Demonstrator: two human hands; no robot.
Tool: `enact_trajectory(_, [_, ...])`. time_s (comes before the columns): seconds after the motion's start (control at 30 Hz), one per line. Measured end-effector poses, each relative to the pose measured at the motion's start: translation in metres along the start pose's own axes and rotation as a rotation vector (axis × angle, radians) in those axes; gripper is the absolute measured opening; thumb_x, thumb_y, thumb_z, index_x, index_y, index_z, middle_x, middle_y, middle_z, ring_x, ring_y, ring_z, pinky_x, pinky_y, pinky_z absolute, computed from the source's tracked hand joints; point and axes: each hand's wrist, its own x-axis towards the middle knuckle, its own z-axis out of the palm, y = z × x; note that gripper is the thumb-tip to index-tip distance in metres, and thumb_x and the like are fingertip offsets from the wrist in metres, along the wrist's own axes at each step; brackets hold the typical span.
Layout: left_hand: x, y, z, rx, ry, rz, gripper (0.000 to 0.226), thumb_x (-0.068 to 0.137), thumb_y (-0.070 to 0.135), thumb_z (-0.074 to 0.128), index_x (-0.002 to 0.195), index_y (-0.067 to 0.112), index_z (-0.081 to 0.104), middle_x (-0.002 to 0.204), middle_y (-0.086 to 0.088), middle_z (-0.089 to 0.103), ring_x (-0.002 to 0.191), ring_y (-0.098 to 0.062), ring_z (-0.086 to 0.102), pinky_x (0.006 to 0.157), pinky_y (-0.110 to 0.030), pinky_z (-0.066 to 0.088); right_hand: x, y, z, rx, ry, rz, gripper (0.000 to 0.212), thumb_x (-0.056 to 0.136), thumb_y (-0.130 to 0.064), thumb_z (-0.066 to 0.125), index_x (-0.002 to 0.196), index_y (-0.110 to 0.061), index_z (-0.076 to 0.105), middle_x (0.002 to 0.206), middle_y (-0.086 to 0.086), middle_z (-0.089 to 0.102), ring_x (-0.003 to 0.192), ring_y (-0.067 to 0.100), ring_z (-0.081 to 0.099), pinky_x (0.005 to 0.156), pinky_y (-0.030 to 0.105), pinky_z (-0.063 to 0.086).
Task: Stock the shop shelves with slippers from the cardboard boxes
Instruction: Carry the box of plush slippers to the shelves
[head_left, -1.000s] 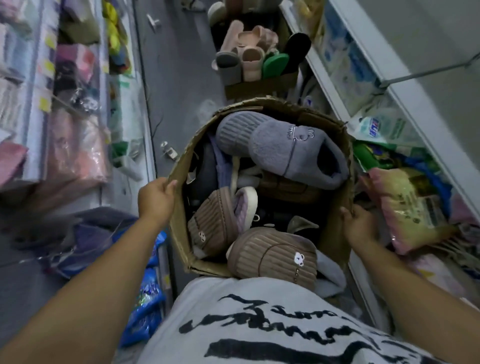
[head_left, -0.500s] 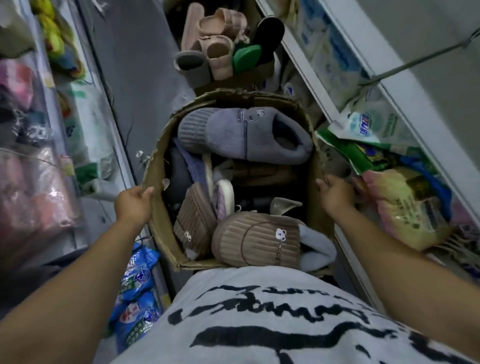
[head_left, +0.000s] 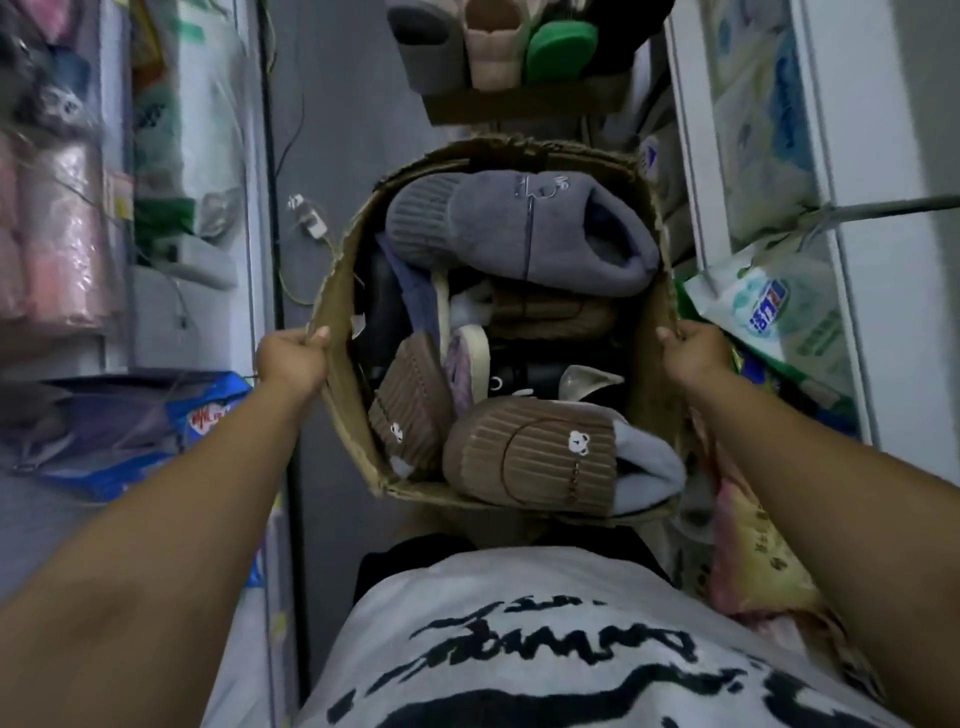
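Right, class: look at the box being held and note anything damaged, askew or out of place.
The cardboard box is battered: its rim is ragged and torn, its walls bowed between the left hand and right hand gripping it. Slippers lie jumbled inside; the brown bear slipper overhangs the near edge.

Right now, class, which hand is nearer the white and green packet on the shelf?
Right. The right hand grips the cardboard box rim just beside the packet; the left hand grips the opposite rim, across the box from it.
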Motion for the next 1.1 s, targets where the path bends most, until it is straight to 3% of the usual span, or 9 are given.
enact_trajectory(0.1, [0.005, -0.007, 0.027, 0.027, -0.001, -0.024, 0.015, 0.097, 0.028, 0.067, 0.093, 0.013, 0.069, 0.089, -0.007, 0.064, 0.084, -0.016, 0.057, 0.081, -0.031, 0.049, 0.025, 0.011, 0.006, -0.035, -0.018, 0.012, 0.026, 0.101, -0.021, 0.059, 0.087, 0.000, 0.064, 0.097, 0.024, 0.061, 0.097, 0.029, 0.057, 0.080, 0.031, 0.035])
enact_trajectory(0.23, [0.015, -0.024, 0.064, 0.006, -0.054, -0.105, 0.019, 0.098, 0.021, 0.066, 0.088, 0.005, 0.070, 0.088, -0.007, 0.062, 0.083, -0.016, 0.052, 0.073, -0.030, 0.042, 0.050, 0.030, 0.028, -0.031, -0.061, 0.060, 0.027, 0.100, -0.020, 0.061, 0.109, 0.004, 0.070, 0.115, 0.022, 0.068, 0.107, 0.027, 0.060, 0.088, 0.032, 0.043])
enact_trajectory(0.3, [0.018, -0.036, 0.076, -0.012, -0.077, -0.168, 0.021, 0.098, 0.019, 0.065, 0.079, 0.011, 0.067, 0.087, -0.009, 0.062, 0.080, -0.019, 0.053, 0.070, -0.032, 0.043, 0.055, 0.043, 0.039, -0.016, -0.078, 0.056, 0.026, 0.100, -0.017, 0.061, 0.075, -0.010, 0.062, 0.081, 0.015, 0.061, 0.089, 0.025, 0.055, 0.080, 0.032, 0.040])
enact_trajectory(0.37, [0.017, -0.043, 0.081, 0.001, -0.075, -0.203, 0.027, 0.098, 0.021, 0.065, 0.072, 0.016, 0.061, 0.085, -0.010, 0.061, 0.078, -0.020, 0.054, 0.068, -0.034, 0.045, 0.056, 0.053, 0.044, -0.022, -0.060, 0.032, 0.038, 0.099, -0.015, 0.060, 0.064, -0.013, 0.046, 0.067, 0.007, 0.047, 0.079, 0.021, 0.044, 0.074, 0.031, 0.035])
enact_trajectory(0.67, [0.012, -0.008, 0.082, -0.127, -0.104, -0.145, 0.020, 0.102, 0.024, 0.060, 0.086, 0.014, 0.069, 0.095, -0.012, 0.069, 0.084, -0.024, 0.061, 0.074, -0.038, 0.053, 0.059, 0.041, 0.025, 0.060, 0.018, -0.037, 0.017, 0.099, -0.015, 0.058, 0.086, -0.006, 0.062, 0.082, 0.009, 0.053, 0.084, 0.015, 0.044, 0.072, 0.029, 0.035])
enact_trajectory(0.77, [0.012, 0.007, 0.094, -0.157, -0.141, -0.145, 0.024, 0.105, 0.021, 0.055, 0.112, 0.003, 0.069, 0.106, -0.011, 0.067, 0.095, -0.025, 0.062, 0.083, -0.037, 0.052, 0.068, 0.045, 0.018, 0.014, 0.007, -0.018, 0.020, 0.100, -0.012, 0.056, 0.084, -0.001, 0.058, 0.081, 0.013, 0.051, 0.080, 0.021, 0.046, 0.071, 0.029, 0.034])
enact_trajectory(0.83, [0.008, 0.014, 0.103, -0.100, -0.162, -0.138, 0.029, 0.106, 0.021, 0.053, 0.127, 0.004, 0.064, 0.113, -0.010, 0.066, 0.105, -0.026, 0.062, 0.097, -0.041, 0.052, 0.070, 0.044, 0.014, 0.021, -0.043, -0.016, 0.015, 0.100, -0.009, 0.055, 0.103, 0.002, 0.066, 0.093, 0.013, 0.062, 0.089, 0.026, 0.057, 0.077, 0.028, 0.038])
enact_trajectory(0.93, [-0.001, 0.021, 0.108, -0.012, -0.202, -0.083, 0.031, 0.105, 0.021, 0.056, 0.128, 0.003, 0.061, 0.118, -0.015, 0.066, 0.104, -0.026, 0.060, 0.097, -0.041, 0.050, 0.061, 0.033, 0.010, 0.073, -0.124, -0.015, 0.028, 0.101, -0.008, 0.057, 0.128, -0.003, 0.063, 0.113, 0.008, 0.065, 0.100, 0.019, 0.056, 0.083, 0.023, 0.039])
enact_trajectory(1.1, [-0.015, 0.022, 0.084, 0.067, -0.288, -0.039, 0.043, 0.099, 0.030, 0.064, 0.134, 0.005, 0.057, 0.129, -0.016, 0.064, 0.120, -0.032, 0.061, 0.106, -0.048, 0.049, 0.045, 0.030, 0.006, 0.008, -0.118, -0.071, 0.038, 0.097, -0.009, 0.063, 0.133, -0.001, 0.059, 0.128, 0.018, 0.066, 0.116, 0.033, 0.062, 0.091, 0.029, 0.042])
